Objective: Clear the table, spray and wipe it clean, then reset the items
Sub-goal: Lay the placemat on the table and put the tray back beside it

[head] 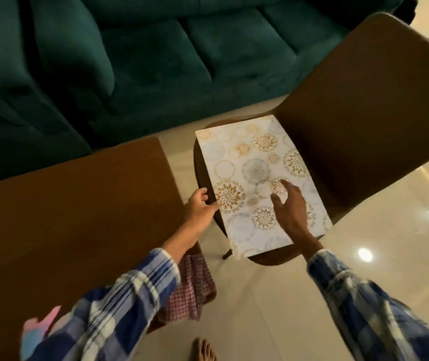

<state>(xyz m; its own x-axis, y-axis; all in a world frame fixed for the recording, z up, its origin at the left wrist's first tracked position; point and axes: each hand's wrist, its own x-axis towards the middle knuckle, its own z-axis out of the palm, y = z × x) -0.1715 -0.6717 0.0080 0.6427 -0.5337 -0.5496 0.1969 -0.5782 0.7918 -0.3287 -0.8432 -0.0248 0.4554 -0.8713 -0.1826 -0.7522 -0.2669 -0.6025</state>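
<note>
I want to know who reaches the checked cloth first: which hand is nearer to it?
Left. The left hand is just above the checked cloth, at the placemat's left edge; the right hand is over the placemat, farther right.

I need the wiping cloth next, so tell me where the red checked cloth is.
The red checked cloth hangs off the near right edge of the brown table, low in the head view, under the left forearm.

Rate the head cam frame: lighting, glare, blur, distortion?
Head view: dim warm light, sofa nearly lost in dark; two hot glare spots on the glossy floor; motion blur on both sleeves, mild on the right hand, less on the left hand at the placemat edge; wide-angle bending of the chair back and table edge.
</note>
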